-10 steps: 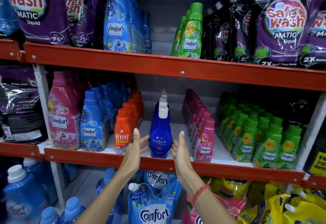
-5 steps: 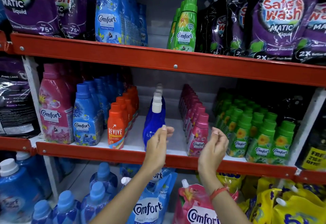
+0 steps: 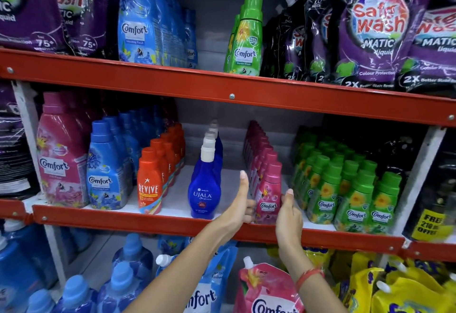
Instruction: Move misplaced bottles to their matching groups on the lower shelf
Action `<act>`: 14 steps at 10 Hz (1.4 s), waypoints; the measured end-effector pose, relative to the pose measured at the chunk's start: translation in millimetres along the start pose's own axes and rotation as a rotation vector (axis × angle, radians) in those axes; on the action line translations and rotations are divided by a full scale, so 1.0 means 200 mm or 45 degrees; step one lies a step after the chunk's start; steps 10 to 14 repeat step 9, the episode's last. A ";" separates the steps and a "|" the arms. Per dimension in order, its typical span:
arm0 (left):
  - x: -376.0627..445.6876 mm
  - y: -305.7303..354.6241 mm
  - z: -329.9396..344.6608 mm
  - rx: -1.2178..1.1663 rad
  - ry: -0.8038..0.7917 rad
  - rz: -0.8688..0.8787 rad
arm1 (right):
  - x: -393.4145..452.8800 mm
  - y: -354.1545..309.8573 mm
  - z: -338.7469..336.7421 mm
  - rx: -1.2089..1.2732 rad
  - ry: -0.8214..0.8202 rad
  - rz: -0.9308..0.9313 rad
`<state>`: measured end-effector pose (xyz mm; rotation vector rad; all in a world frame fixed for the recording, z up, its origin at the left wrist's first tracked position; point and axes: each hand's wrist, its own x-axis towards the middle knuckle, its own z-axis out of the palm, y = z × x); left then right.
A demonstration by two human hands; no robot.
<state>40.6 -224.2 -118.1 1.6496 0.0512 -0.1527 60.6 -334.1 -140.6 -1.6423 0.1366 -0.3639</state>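
On the middle shelf (image 3: 123,216) stand rows of bottles. The front small pink Comfort bottle (image 3: 268,189) heads its row, and both hands clasp it. My left hand (image 3: 240,204) presses its left side with the thumb raised. My right hand (image 3: 290,210) presses its right side. To the left stands the row of blue Ujala bottles (image 3: 204,187) with white caps, then orange Revive bottles (image 3: 150,182), blue Comfort bottles (image 3: 106,172) and a large pink Comfort bottle (image 3: 61,155). Green Comfort bottles (image 3: 355,189) fill the right.
The top shelf holds purple Safe Wash pouches (image 3: 380,29), tall blue Comfort bottles (image 3: 138,19) and tall green Comfort bottles (image 3: 245,39). Below are blue jugs (image 3: 76,293), Comfort refill pouches (image 3: 266,293) and yellow pouches (image 3: 407,293). Red shelf rails (image 3: 232,90) jut forward.
Both hands have shifted right, from around the blue Ujala bottle to either side of the front small pink Comfort bottle, and have closed in on it.
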 end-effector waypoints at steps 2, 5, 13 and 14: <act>0.01 0.03 0.01 -0.064 -0.044 -0.007 | 0.04 0.02 0.00 0.010 -0.001 0.002; 0.01 0.02 0.01 -0.022 -0.091 0.001 | 0.04 0.02 0.00 -0.006 -0.014 0.015; -0.04 0.02 -0.07 0.445 0.303 0.467 | 0.06 -0.07 -0.13 0.080 -0.042 -0.194; -0.04 0.02 -0.07 0.445 0.303 0.467 | 0.06 -0.07 -0.13 0.080 -0.042 -0.194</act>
